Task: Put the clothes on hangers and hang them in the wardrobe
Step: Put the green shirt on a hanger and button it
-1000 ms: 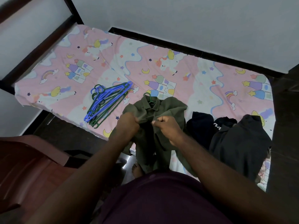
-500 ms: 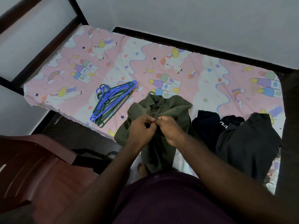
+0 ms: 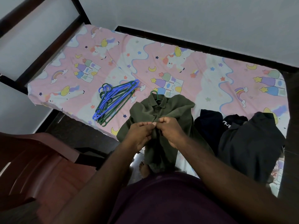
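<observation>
An olive green shirt lies on the near edge of the bed, its lower part hanging over the side. A green hanger hook sticks out of its collar. My left hand and my right hand meet at the shirt's front placket just below the collar, and each pinches the fabric there. A bundle of several blue and green hangers lies on the bed to the left of the shirt. Dark clothes are piled on the bed to the right.
The bed has a pink cartoon-print sheet and a dark frame at the left. A brown plastic chair stands at the lower left. A white wall lies behind the bed. My bare foot shows on the floor below the shirt.
My hands have come closer together on the shirt's front, from gripping it apart to pinching at one spot below the collar. The view has shifted slightly.
</observation>
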Available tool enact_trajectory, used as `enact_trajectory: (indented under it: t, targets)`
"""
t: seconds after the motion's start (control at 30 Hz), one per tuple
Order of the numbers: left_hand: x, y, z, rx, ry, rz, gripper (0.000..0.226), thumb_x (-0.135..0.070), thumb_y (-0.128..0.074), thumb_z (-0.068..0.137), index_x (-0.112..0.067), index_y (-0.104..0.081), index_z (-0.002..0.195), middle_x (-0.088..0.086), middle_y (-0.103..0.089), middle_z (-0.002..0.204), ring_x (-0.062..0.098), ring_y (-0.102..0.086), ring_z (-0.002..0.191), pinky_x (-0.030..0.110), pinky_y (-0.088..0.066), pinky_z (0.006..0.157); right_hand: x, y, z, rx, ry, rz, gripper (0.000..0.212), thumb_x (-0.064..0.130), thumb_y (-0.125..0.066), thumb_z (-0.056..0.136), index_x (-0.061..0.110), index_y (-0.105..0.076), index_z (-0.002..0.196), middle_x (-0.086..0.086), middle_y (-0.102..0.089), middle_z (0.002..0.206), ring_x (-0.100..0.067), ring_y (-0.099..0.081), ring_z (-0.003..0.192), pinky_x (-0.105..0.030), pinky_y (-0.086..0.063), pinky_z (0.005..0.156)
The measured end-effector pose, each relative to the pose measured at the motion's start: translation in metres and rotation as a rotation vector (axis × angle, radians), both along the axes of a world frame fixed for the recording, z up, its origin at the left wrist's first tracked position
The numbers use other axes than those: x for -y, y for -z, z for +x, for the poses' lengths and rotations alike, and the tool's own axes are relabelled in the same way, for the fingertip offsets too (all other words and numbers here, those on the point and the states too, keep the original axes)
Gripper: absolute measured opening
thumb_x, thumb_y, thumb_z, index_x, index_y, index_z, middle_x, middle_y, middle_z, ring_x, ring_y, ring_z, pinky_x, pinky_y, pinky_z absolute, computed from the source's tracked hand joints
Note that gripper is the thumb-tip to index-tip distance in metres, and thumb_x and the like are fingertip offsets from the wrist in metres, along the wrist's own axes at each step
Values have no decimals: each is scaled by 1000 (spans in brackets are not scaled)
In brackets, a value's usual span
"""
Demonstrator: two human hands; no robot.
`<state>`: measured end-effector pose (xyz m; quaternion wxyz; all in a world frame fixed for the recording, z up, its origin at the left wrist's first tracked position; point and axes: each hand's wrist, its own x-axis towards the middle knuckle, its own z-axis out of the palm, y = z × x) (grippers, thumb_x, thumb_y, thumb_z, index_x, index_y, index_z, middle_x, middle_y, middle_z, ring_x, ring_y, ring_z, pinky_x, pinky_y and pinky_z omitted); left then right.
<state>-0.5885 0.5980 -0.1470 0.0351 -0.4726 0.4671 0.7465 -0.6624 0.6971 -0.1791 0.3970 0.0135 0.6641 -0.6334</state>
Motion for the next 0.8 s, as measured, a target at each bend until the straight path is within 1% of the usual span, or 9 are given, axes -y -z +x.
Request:
enact_trajectory:
  t: [0.13, 0.2, 0.23, 0.33, 0.37, 0.43, 0.53, 0.73, 0.8]
  targets:
    - [-5, -1, -9, -3, -141, 114, 10, 2, -57, 92, 2, -67, 89, 12, -71, 82, 19, -67, 79, 28, -57, 78, 0, -4, -4, -37, 5, -15, 10, 0, -70, 84, -7, -67, 91, -17, -71, 81, -19, -66, 71, -29, -56, 67]
    - [-4, -6, -9, 8, -124, 59, 11, 1, -58, 93, 1, -67, 87, 11, -70, 79, 20, -66, 76, 28, -57, 74, -2, -5, -5, -37, 8, -19, 16, 2, -71, 84, -10, -67, 94, -21, -72, 85, -22, -66, 74, -34, -57, 73]
    - [-1, -6, -8, 35, -57, -102, 9, -2, -60, 92, -2, -67, 86, 11, -69, 80, 20, -65, 77, 28, -55, 74, -3, -6, -6, -39, 4, -17, 16, 4, -71, 85, -9, -68, 94, -22, -72, 87, -23, -66, 75, -37, -57, 75]
    - [7, -12, -6, 144, 294, -873, 5, -9, -66, 88, -12, -62, 88, -5, -60, 77, 9, -56, 73, 18, -44, 67, -6, -8, -9, -148, -16, 28, 10, 9, -71, 86, 0, -70, 89, -18, -72, 83, -17, -65, 71, -33, -55, 72]
    - [7, -16, -6, 129, 349, -982, 9, -8, -67, 86, -14, -61, 89, -9, -57, 75, 9, -56, 73, 19, -44, 68, -5, -9, -10, -206, -28, 56, 9, 10, -72, 86, 1, -69, 89, -15, -72, 81, -14, -63, 69, -30, -53, 69]
    - [4, -20, -9, 76, 374, -992, 15, -4, -68, 84, -15, -61, 92, -11, -55, 74, 9, -56, 73, 16, -46, 69, -2, -13, -13, -310, -62, 92, 8, 12, -72, 86, 5, -69, 89, -10, -72, 81, -14, -63, 68, -31, -53, 67]
    - [3, -19, -13, 23, 341, -927, 22, -1, -69, 83, -9, -64, 103, -9, -58, 77, 0, -55, 70, 4, -42, 62, 0, -17, -16, -394, -130, 86, 4, 13, -70, 86, 9, -71, 85, -9, -73, 79, -25, -69, 74, -38, -56, 71]
    - [7, -17, -10, 8, 349, -871, 23, -4, -68, 86, -8, -65, 109, -2, -65, 86, 13, -63, 83, 18, -52, 74, -4, -13, -18, -412, -209, 140, 8, 20, -71, 84, 16, -73, 90, 2, -73, 82, -14, -70, 80, -31, -56, 75]
    - [7, -17, -10, 26, 389, -934, 24, -3, -69, 84, -10, -65, 107, -3, -63, 79, 11, -61, 79, 6, -45, 68, -4, -13, -16, -428, -219, 155, 7, 15, -71, 84, 14, -73, 90, 1, -73, 82, -14, -70, 80, -30, -56, 75]
